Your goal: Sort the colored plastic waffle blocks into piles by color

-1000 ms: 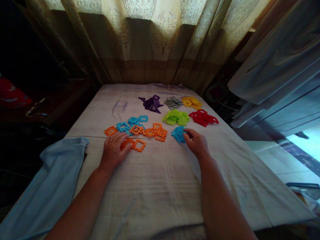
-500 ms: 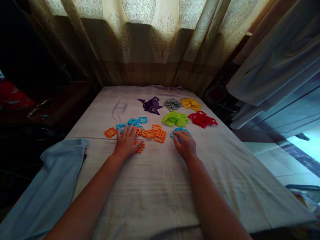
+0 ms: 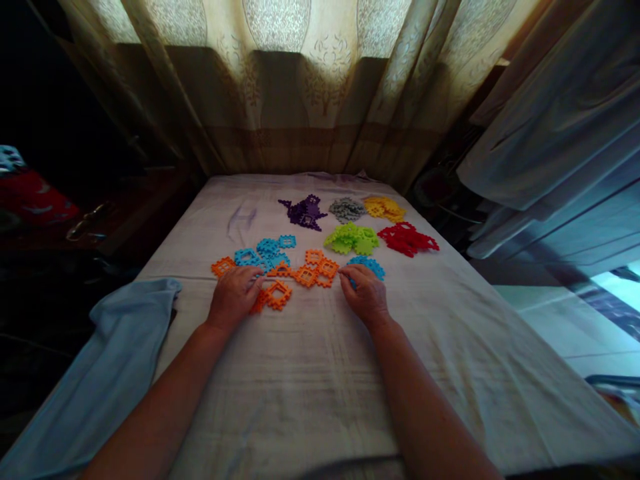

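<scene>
My left hand (image 3: 235,297) rests at the left end of the orange pieces, fingers bent and drawn together. A notched orange piece (image 3: 259,304) sticks out beside its thumb; the palm hides the rest. Next to that lies an orange square frame (image 3: 279,295). More orange interlocking pieces (image 3: 306,275) lie between my hands, and one orange piece (image 3: 223,266) shows beyond my left knuckles. Light blue pieces (image 3: 269,247) lie just past the left fingers. My right hand (image 3: 366,293) is closed in a pinch in front of a blue pile (image 3: 370,265); what it holds is hidden.
Farther back are piles of purple pieces (image 3: 306,212), grey pieces (image 3: 347,210), yellow pieces (image 3: 385,209), green pieces (image 3: 351,239) and red pieces (image 3: 407,239). They lie on a sheet-covered surface (image 3: 320,373). A light blue cloth (image 3: 130,333) hangs at the left edge; a curtain (image 3: 300,100) closes the back.
My left hand has drawn back toward me and left, its spread fingers now curled, uncovering blue and orange pieces. Some orange pieces in the middle have shifted. My right hand has barely moved.
</scene>
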The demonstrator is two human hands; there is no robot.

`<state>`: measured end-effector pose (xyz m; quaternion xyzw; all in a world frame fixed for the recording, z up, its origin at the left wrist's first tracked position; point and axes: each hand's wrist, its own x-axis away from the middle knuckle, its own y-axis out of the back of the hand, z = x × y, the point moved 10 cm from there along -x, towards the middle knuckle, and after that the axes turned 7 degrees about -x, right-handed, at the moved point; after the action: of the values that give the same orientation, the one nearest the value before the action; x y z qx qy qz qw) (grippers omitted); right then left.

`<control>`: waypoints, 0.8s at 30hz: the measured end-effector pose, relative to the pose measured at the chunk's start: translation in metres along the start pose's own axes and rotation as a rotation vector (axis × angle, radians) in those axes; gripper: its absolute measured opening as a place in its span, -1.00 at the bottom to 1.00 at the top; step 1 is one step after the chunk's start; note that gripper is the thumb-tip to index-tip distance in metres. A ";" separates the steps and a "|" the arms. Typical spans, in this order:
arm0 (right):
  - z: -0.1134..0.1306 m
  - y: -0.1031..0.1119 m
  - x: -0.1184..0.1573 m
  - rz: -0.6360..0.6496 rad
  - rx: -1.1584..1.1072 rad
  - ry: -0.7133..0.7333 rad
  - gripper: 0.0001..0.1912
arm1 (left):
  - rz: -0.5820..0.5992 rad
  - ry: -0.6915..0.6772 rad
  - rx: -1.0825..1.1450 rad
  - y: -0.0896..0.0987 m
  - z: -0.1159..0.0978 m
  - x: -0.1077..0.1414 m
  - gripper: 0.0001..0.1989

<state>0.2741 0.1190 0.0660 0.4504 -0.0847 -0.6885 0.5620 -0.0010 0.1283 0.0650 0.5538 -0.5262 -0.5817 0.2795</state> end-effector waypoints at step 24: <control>-0.134 0.064 0.022 -0.601 -0.250 -0.533 -0.60 | 0.193 0.079 -0.233 0.006 0.015 -0.051 -0.75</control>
<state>0.4155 0.1297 0.0163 0.1897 -0.0077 -0.9192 0.3451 -0.0054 0.1772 0.0860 0.4866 -0.4946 -0.5870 0.4171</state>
